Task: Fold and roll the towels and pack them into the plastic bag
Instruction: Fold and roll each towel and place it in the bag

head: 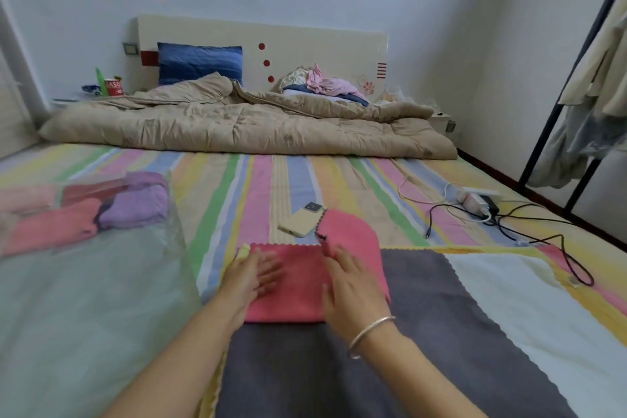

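1. The pink towel (291, 285) lies on a grey towel (339, 366), between both hands.
2. The left hand (251, 275) presses it flat, fingers straight.
3. The right hand (353, 282) grasps its raised right flap.

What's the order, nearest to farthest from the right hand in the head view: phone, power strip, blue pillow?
1. phone, just beyond the right hand, slightly left.
2. power strip, right side of the bed.
3. blue pillow, against the headboard.
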{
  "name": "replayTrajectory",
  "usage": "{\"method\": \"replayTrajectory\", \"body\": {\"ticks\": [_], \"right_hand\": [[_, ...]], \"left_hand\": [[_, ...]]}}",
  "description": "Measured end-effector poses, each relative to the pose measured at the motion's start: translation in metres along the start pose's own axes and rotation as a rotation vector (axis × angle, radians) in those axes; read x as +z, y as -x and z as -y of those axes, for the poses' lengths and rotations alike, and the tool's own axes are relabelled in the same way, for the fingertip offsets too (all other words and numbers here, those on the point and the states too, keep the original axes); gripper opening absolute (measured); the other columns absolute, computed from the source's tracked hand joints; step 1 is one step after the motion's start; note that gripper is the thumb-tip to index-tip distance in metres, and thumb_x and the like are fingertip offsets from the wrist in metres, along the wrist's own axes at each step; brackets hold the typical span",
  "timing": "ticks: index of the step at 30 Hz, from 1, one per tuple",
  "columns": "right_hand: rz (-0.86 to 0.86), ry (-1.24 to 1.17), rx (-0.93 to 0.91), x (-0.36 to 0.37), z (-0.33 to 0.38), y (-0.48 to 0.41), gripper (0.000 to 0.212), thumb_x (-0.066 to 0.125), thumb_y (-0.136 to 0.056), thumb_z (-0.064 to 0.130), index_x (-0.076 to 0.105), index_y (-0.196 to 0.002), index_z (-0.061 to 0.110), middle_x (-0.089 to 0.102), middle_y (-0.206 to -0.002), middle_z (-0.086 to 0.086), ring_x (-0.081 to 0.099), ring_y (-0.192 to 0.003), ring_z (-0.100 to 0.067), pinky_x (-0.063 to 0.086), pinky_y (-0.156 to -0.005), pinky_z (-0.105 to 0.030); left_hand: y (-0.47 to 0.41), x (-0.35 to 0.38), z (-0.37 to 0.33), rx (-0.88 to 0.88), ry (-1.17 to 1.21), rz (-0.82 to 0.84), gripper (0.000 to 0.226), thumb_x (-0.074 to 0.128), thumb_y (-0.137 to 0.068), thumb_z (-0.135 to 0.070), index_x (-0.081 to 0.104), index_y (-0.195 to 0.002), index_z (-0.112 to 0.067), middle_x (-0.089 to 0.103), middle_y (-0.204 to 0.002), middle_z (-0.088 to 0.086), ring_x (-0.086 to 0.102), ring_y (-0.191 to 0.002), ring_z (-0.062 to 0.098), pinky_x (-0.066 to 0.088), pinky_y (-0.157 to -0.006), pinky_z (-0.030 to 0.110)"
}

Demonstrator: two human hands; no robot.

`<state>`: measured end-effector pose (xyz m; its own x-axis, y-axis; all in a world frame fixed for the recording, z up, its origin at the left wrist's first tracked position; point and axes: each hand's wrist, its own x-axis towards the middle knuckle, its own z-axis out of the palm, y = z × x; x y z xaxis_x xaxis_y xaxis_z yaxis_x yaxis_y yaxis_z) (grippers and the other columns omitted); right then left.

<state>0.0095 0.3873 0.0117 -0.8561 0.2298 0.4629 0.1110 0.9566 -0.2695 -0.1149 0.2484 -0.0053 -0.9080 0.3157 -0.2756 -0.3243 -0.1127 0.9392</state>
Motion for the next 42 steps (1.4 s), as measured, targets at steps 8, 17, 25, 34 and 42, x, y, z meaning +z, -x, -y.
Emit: {"method": "replayTrajectory", "body": {"ticks": [8, 17, 25, 34, 42], "right_hand": [[0.309, 0.145, -0.268, 0.046, 0.044, 0.020, 0.061, 0.037, -0.067, 0.043, 0.069, -0.115, 0.021, 0.063, -0.126, 0.004, 0.063, -0.112, -0.015, 0.055, -0.087, -0.041], [0.127, -0.372, -0.186, 0.038, 0.017, 0.011, 0.042, 0.036, -0.070, 0.012, 0.073, -0.086, 0.024, 0.058, -0.131, -0.003, 0.053, -0.121, -0.025, 0.042, -0.102, -0.040], [-0.153, -0.150, -0.002, 0.021, -0.030, -0.013, 0.045, 0.030, -0.086, 0.031, 0.064, -0.115, 0.020, 0.052, -0.137, 0.000, 0.046, -0.126, -0.024, 0.040, -0.103, -0.035], [0.477, 0.162, 0.264, 0.038, -0.040, -0.010, 0.066, 0.017, -0.099, 0.054, -0.005, -0.153, 0.024, -0.009, -0.160, -0.002, -0.012, -0.147, -0.021, -0.003, -0.120, -0.036], [0.173, -0.561, 0.524, 0.013, -0.049, -0.016, 0.050, 0.034, -0.090, -0.003, 0.055, -0.129, 0.022, 0.058, -0.129, 0.002, 0.050, -0.124, -0.017, 0.038, -0.099, -0.028]], "left_hand": [[-0.007, -0.022, -0.010, -0.121, -0.040, 0.096, 0.021, 0.053, -0.098, -0.030, 0.060, -0.106, -0.013, 0.068, -0.088, 0.007, 0.063, -0.061, 0.014, 0.051, -0.047, 0.021], [-0.020, -0.021, -0.001, 0.317, -0.627, 0.110, 0.051, 0.052, -0.083, 0.010, 0.064, -0.124, -0.017, 0.065, -0.099, 0.002, 0.056, -0.076, 0.009, 0.044, -0.066, 0.019], [-0.023, -0.048, 0.009, 0.399, -0.777, 0.071, 0.053, 0.053, -0.089, 0.003, 0.055, -0.136, -0.020, 0.037, -0.148, -0.009, 0.033, -0.134, 0.000, 0.033, -0.110, 0.023], [-0.035, -0.055, 0.019, 0.392, -0.693, 0.094, 0.053, 0.056, -0.089, 0.000, 0.058, -0.112, -0.048, 0.046, -0.096, -0.021, 0.034, -0.070, -0.005, 0.041, -0.080, 0.027], [-0.005, -0.028, -0.003, 0.643, -1.267, -0.173, 0.054, 0.051, -0.090, -0.014, 0.044, -0.142, -0.024, 0.026, -0.157, -0.004, 0.034, -0.137, 0.019, 0.034, -0.110, 0.036]]}}
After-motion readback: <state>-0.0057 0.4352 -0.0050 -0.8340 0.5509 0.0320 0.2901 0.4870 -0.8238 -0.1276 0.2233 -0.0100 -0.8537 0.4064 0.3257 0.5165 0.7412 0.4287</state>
